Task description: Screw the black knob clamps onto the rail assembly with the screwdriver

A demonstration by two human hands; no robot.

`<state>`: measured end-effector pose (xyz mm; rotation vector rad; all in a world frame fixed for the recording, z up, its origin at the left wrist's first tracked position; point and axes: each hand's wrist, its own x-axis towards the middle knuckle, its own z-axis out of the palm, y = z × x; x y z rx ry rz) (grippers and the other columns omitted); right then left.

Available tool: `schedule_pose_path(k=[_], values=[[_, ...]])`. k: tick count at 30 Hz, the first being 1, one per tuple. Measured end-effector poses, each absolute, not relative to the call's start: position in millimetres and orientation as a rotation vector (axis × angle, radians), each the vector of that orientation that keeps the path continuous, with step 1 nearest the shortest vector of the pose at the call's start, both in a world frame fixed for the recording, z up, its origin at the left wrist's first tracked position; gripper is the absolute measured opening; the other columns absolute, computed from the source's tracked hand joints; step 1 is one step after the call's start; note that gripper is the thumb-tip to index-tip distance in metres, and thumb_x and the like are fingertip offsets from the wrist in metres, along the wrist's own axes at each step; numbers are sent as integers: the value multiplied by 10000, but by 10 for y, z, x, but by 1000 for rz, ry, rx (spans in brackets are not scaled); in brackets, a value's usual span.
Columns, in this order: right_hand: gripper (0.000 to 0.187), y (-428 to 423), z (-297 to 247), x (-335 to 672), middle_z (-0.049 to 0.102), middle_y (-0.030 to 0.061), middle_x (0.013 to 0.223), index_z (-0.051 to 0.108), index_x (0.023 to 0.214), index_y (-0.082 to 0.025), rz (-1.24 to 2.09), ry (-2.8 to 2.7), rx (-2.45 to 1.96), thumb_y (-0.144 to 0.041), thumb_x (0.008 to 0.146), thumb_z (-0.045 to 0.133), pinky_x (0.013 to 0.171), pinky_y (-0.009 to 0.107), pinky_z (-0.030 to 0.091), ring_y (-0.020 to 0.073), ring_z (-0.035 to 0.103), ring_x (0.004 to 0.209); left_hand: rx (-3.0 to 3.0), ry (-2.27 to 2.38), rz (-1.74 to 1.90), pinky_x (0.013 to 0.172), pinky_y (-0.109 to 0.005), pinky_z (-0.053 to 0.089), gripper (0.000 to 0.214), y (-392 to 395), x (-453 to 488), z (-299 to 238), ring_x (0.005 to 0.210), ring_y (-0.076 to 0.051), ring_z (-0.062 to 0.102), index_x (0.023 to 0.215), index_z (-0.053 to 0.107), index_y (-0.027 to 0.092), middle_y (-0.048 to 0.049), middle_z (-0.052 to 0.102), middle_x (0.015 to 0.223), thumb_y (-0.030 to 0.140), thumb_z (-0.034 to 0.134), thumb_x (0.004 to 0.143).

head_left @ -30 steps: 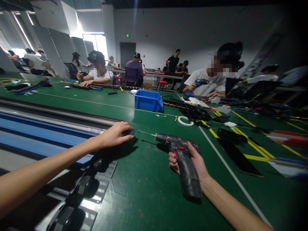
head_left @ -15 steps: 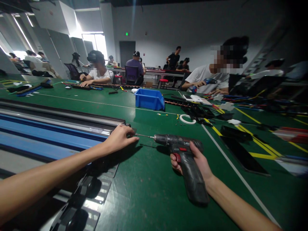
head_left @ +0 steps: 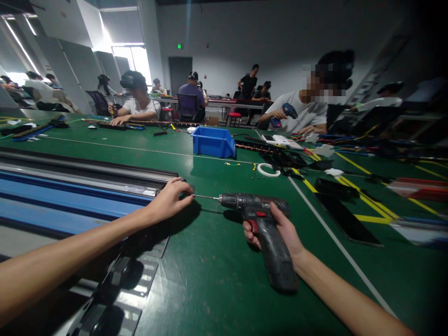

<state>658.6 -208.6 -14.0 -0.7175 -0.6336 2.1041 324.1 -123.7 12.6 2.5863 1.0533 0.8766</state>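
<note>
My right hand is wrapped round the grip of a black and red cordless drill, its index finger at the red trigger. The long thin driver bit points left, level above the table. At the bit's tip, my left hand has thumb and index finger brought together. Whatever small thing sits between them is too small to make out. Just behind this hand are the ends of long blue, black and silver profiles. Black brackets with slotted plates stand below my left forearm.
A blue parts bin stands ahead on the green table. A white ring, small wires and a flat black panel lie to the right. A co-worker across the table holds another drill; more people sit behind.
My left thumb and index finger have closed toward each other at the bit's tip. The whole view has shifted slightly, with both hands and drill a little further left. The co-worker's drill has tilted.
</note>
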Motion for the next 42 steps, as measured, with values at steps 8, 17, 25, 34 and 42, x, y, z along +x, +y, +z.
schedule_pose_path(k=[8, 17, 25, 34, 42], values=[[664, -2094, -143, 6585, 693, 150, 858, 693, 964, -52, 2111, -656, -702, -684, 873, 511, 615, 236, 585, 191, 694, 729, 2636, 1051, 898, 1124, -412, 322, 60, -1235, 3244, 145, 832, -145, 597, 853, 574, 211, 33, 655, 836, 262, 563, 883], [640, -2094, -114, 6572, 700, 146, 866, 684, 978, -51, 2104, -628, -711, -664, 872, 533, 626, 244, 592, 198, 699, 733, 2723, 1089, 865, 1111, -432, 337, 75, -1262, 3234, 170, 798, -145, 584, 852, 546, 215, 27, 631, 819, 275, 546, 896], [568, -2092, -156, 6602, 710, 139, 888, 664, 1020, -104, 2092, -663, -697, -642, 890, 537, 644, 272, 589, 201, 696, 765, 2945, 1071, 876, 1119, -464, 333, 65, -1272, 3228, 191, 812, -153, 590, 828, 555, 218, 14, 611, 796, 212, 546, 893], [712, -2100, -173, 6620, 684, 174, 982, 651, 1058, -69, 2189, -701, -660, -736, 851, 513, 754, 325, 557, 233, 681, 859, 3249, 1061, 763, 1154, -483, 298, 185, -1344, 3223, 317, 839, -172, 578, 835, 625, 208, -18, 624, 796, 198, 483, 952], [446, -2097, -166, 6599, 534, 57, 738, 619, 825, -119, 2252, -741, -565, -558, 881, 562, 644, 275, 435, 143, 497, 651, 3297, 1000, 705, 1167, -476, 281, 208, -1348, 3230, 306, 874, -171, 570, 847, 621, 209, -23, 628, 848, 197, 454, 970]])
